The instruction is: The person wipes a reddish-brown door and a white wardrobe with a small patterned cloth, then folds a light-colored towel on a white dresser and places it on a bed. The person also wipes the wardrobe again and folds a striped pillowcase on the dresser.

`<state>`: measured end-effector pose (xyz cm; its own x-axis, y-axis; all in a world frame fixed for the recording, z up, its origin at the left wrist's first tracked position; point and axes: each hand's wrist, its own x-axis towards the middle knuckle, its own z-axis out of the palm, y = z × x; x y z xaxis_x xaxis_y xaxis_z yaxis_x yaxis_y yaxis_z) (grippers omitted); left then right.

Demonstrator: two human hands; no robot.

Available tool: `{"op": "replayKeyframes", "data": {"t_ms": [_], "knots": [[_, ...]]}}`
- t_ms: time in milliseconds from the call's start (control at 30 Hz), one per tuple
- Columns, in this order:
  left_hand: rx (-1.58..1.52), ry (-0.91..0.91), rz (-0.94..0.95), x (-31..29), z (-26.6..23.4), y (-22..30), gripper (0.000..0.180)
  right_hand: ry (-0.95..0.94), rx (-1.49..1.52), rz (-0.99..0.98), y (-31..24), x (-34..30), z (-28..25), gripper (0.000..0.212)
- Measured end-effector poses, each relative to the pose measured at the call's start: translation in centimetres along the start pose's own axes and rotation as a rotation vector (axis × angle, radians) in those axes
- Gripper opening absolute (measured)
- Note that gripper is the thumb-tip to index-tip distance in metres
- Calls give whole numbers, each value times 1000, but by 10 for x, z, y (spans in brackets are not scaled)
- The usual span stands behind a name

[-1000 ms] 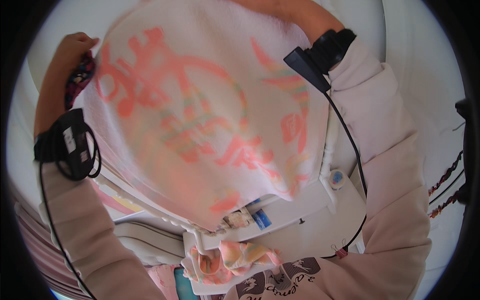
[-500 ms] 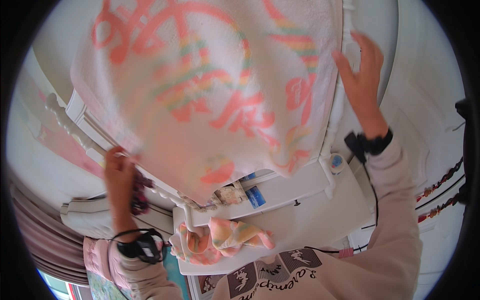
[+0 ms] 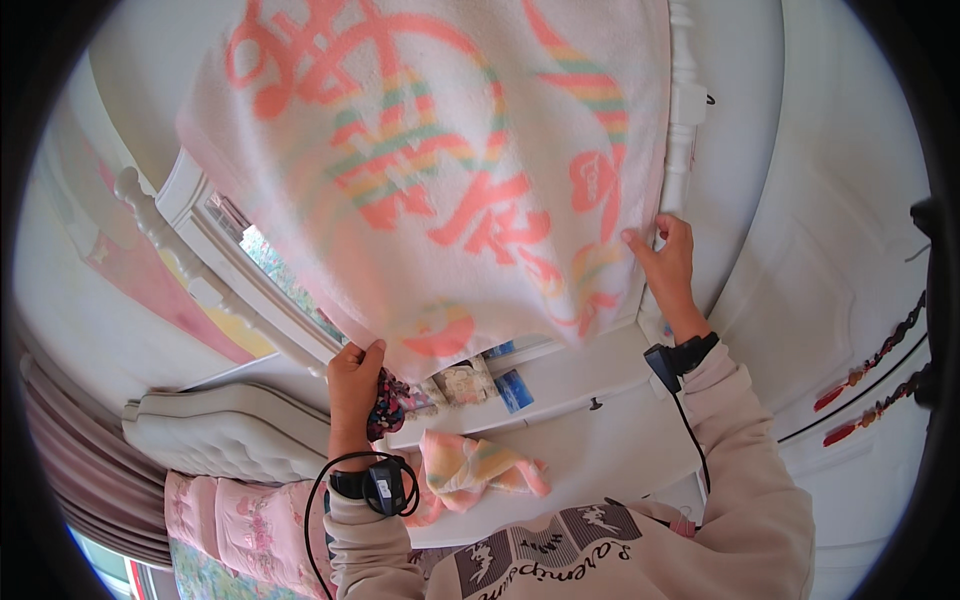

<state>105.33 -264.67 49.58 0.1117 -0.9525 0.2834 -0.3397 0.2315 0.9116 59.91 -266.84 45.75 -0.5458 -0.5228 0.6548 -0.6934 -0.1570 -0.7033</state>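
Note:
A large white towel (image 3: 450, 290) with pink, yellow and green printing hangs in front of the mirror (image 3: 280, 270) of a white dressing table. My left hand (image 3: 352, 388) is closed on the towel's lower left edge, thumb on top. On the other side, my right hand (image 3: 672, 268) pinches the right edge beside the turned white post (image 3: 683, 110). Dark floral cloth (image 3: 386, 408) hangs just behind my left hand. Below, a crumpled towel (image 3: 470, 470) in similar colours lies on the tabletop (image 3: 600, 430).
Blue picture cards (image 3: 513, 391) sit at the table's back ledge. Another turned post (image 3: 200, 285) flanks the mirror. A tufted headboard (image 3: 225, 425) and pink pillows (image 3: 255, 530) are at lower left, by a curtain (image 3: 85, 460). Tasselled cords (image 3: 875, 410) hang at right.
My left hand has moved right and down onto the towel's lower left edge. My right hand has come down along the right edge and taken hold. The towel's left side has shifted right, exposing more mirror.

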Motion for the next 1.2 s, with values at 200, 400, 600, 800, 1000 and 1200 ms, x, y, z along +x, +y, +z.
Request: {"op": "replayKeyframes", "data": {"t_ms": [200,400,600,800,1000,1200], "knots": [[107,-10,-60,-3,-8,-6,25,30,10,21,-3,-4,5,63],[18,4,-36,-3,-13,-9,27,55,-102,-45,-4,-4,5,51],[89,30,-55,-1,-19,-9,28,-8,-111,-88,0,0,4,31],[145,20,-71,-3,-21,-8,28,34,-121,-42,11,6,-5,30],[91,9,-71,1,-24,-20,28,17,-154,-43,16,9,-15,29],[109,10,-59,4,-27,-26,30,17,-186,-76,19,8,-17,28]]}}
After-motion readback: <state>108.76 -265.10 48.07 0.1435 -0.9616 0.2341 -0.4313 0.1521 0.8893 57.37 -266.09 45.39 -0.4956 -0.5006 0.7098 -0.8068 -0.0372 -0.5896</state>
